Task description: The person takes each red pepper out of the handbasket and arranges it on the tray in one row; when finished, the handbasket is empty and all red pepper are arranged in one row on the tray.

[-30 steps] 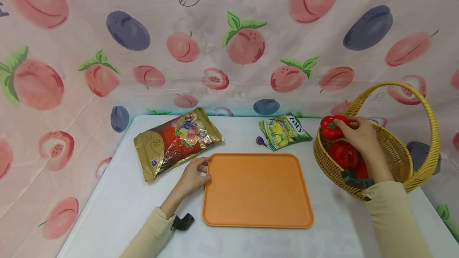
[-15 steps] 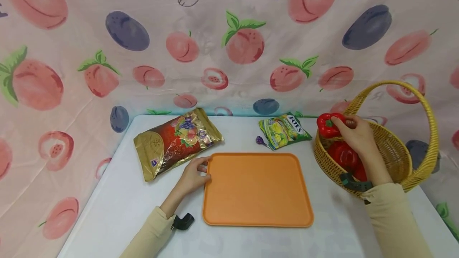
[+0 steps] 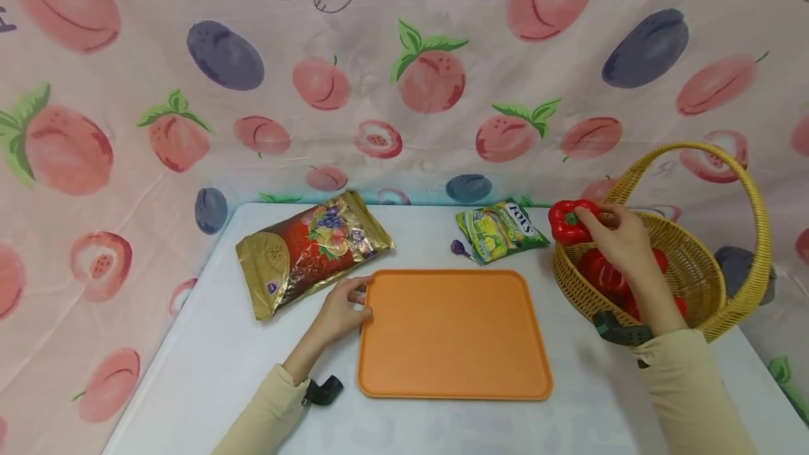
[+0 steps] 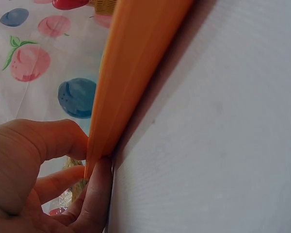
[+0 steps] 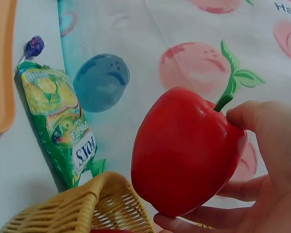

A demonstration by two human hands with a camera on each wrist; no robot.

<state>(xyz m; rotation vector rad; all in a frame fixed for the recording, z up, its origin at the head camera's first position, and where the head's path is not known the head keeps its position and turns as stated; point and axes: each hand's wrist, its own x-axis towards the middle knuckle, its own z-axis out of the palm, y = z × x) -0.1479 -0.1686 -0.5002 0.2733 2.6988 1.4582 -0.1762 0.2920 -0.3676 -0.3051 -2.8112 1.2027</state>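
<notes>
Over the left rim of the wicker basket [image 3: 698,258], my right hand [image 3: 622,237] holds a red bell pepper [image 3: 569,222] with a green stem. The right wrist view has this bell pepper [image 5: 184,150] between thumb and fingers, above the basket edge [image 5: 87,204]. More red peppers [image 3: 603,274] lie inside the basket, partly hidden by my forearm. My left hand [image 3: 340,311] pinches the left edge of an orange tray [image 3: 455,335] on the white table. In the left wrist view, thumb and fingers grip the tray's rim [image 4: 131,73].
A gold and red candy bag [image 3: 312,251] lies behind my left hand. Behind the tray are a green Fox's candy bag [image 3: 502,230] and a purple-wrapped lollipop [image 3: 460,248]. The basket's tall handle [image 3: 758,209] arches at the right. A fruit-print cloth [image 3: 379,90] hangs behind the table.
My right hand has lifted the bell pepper slightly and carried it left, from inside the basket to over its left rim. The left hand and tray stay put.
</notes>
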